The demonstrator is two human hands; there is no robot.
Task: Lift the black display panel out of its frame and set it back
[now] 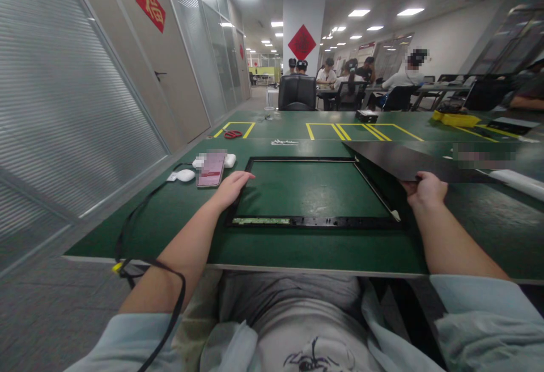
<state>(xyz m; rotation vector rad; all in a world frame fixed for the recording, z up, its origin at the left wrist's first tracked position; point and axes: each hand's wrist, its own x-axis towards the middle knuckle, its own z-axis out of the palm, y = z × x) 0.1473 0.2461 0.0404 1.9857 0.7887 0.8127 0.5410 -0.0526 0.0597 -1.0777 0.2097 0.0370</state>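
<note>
A black rectangular frame (346, 222) lies flat on the green table, with a strip of green circuit board (267, 221) along its near edge. My left hand (233, 187) rests at the frame's left side, fingers stretched out over its edge. To the right of the frame, a thin dark flat panel (403, 160) is tilted up off the table. My right hand (427, 189) pinches the near edge of that panel, thumb on top. A white strip runs down the frame's right side and ends in a pale tab at the near right corner.
Left of the frame lie a phone (211, 169), a white round device (185, 175) and a black cable (131, 219). Further back are red scissors (233, 134), small white parts (284, 143) and a yellow tray (456, 119). Several people sit at tables behind a black chair (297, 93).
</note>
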